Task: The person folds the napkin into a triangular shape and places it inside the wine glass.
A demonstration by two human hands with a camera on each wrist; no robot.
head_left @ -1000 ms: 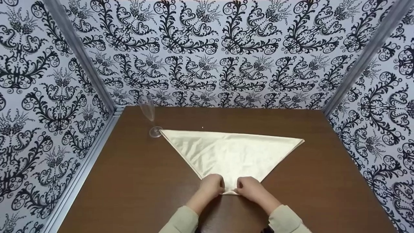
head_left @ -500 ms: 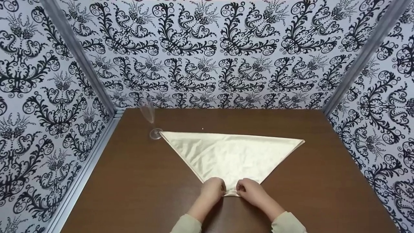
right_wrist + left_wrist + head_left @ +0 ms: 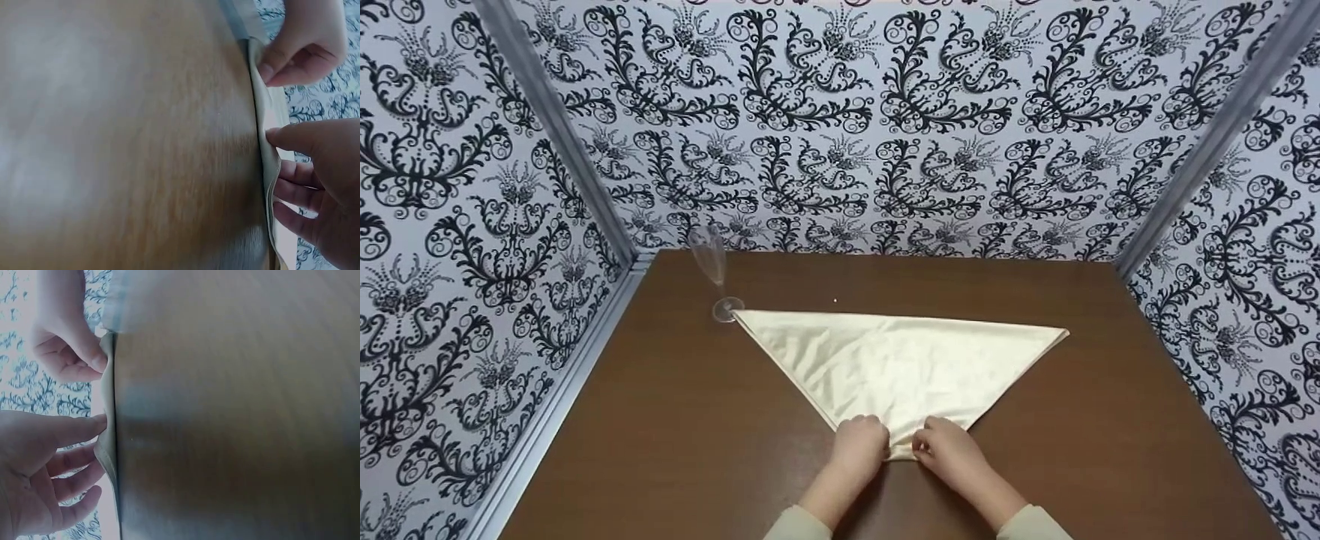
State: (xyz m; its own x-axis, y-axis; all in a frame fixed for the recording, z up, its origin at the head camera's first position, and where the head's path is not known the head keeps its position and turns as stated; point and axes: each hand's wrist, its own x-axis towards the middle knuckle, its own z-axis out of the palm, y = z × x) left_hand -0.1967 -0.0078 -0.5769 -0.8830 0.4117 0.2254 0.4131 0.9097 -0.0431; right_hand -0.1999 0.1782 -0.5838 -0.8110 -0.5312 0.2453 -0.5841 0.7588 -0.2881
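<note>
A cream cloth napkin (image 3: 900, 360), folded to a broad triangle with its long edge at the far side, lies on the brown table. Its near end is turned up into a short blunt edge. My left hand (image 3: 859, 448) pinches this edge on the left, thumb (image 3: 97, 424) against the fold. On the right, my right hand (image 3: 949, 448) pinches the same edge, a small gap from the left. In the right wrist view the right thumb (image 3: 274, 136) presses the layered fold (image 3: 269, 163), other fingers behind it. Slight wrinkles run across the napkin's left half.
A clear champagne flute (image 3: 711, 259) stands at the back left, its foot (image 3: 726, 309) right at the napkin's left corner. Patterned walls (image 3: 840, 135) enclose the table (image 3: 675, 405) at the back and both sides.
Both hands keep their pinch on the napkin's near edge, with only small finger movements. The head view has shifted slightly, so the whole scene sits a little lower.
</note>
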